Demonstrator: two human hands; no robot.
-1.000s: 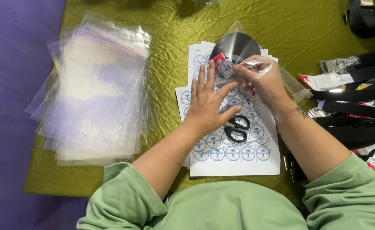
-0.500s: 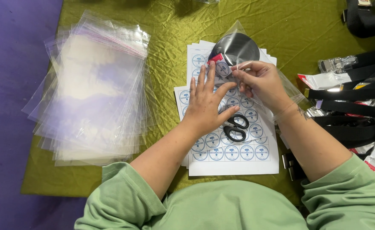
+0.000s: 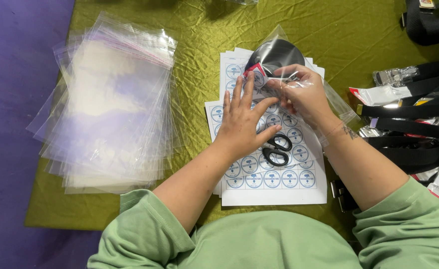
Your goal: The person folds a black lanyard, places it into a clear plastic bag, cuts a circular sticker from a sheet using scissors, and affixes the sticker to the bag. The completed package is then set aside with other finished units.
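My left hand [image 3: 243, 119] lies flat, fingers spread, on white sheets of round blue stickers [image 3: 274, 179]. My right hand [image 3: 301, 94] pinches the edge of a clear plastic bag [image 3: 336, 102] that holds a rolled black strap [image 3: 274, 52]; a small red tag shows at the bag's left edge. Black-handled scissors [image 3: 275, 149] rest on the sticker sheets just under my left hand. The fingertips of the two hands almost meet over the bag's mouth.
A thick fanned stack of clear plastic bags [image 3: 110, 104] lies to the left on the olive-green cloth [image 3: 194, 30]. Black straps and metal buckles in wrappers [image 3: 409, 104] pile up at the right. Purple surface [image 3: 10, 124] borders the cloth on the left.
Both hands have shifted only slightly; my right-hand fingers have worked along the bag's edge. The scissors and sheets stay where they were.
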